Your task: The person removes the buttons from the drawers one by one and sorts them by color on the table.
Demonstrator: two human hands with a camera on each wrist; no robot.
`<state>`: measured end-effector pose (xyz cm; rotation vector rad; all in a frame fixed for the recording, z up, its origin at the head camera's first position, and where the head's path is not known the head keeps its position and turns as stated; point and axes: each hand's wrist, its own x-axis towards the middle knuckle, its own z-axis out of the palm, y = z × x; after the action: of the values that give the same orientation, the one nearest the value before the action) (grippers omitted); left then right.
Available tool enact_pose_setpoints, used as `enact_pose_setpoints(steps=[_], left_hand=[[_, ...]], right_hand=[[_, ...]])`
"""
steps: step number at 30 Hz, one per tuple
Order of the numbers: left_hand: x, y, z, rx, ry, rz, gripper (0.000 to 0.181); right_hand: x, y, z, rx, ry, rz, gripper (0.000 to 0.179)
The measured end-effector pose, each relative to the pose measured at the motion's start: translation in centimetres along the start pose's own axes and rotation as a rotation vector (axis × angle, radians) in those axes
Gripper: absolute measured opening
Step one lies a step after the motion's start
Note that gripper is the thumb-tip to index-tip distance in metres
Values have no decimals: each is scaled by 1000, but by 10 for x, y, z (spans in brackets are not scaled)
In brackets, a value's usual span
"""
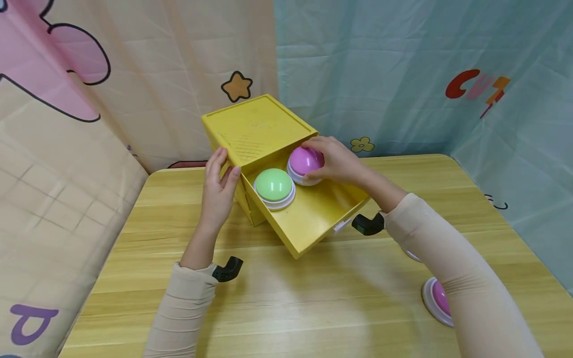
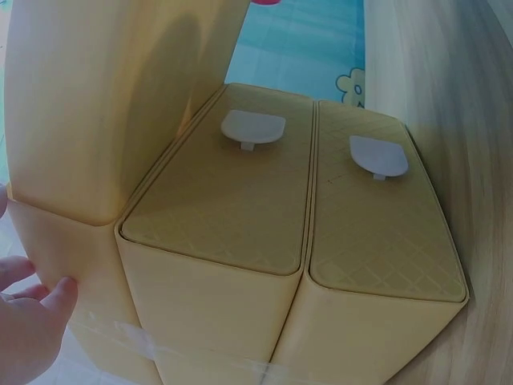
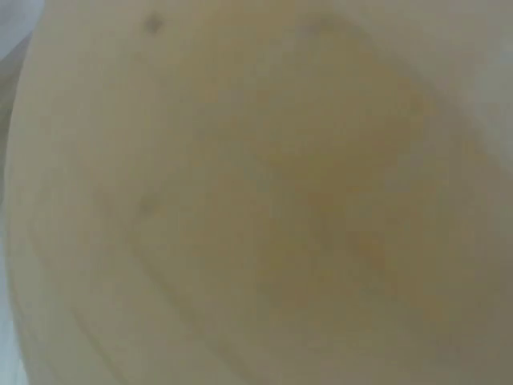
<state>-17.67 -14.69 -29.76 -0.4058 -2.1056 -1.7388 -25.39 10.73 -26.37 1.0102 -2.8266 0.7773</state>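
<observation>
Right sleeve [image 1: 474, 286]; right fingers [image 1: 319, 143] hold pink dome [image 1: 305, 161]; room toward drawer's front edge [image 1: 320, 236].

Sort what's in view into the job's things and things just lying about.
In the job:
yellow unit, top drawer open
green dome, inside the drawer
pink dome, held by the right hand

Lying about, possibly job-related:
second pink dome, on the table
pale-rimmed thing, mostly hidden

A yellow, box-shaped plastic cabinet [image 1: 259, 128] stands with its top drawer [image 1: 315, 215] pulled out. Near the cabinet's opening, a glossy green dome on a round white base [image 1: 274, 184] sits upright, just beside a glossy pink dome on a white base [image 1: 308, 160].
</observation>
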Motion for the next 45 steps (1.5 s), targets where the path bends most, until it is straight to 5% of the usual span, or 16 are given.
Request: enact_pose_setpoints(steps=[14,29,45], left_hand=[[2,-2,-1,1,-3,1,53],[4,-6,-3,-9,-6,7,54],[4,-5,-2,-9,-10,15,54]], right_hand=[[-43,1,-28,147,216,-65,65],[-130,21,-50,91,385,-55,69],[-265,68,-32,158,532,276,68]])
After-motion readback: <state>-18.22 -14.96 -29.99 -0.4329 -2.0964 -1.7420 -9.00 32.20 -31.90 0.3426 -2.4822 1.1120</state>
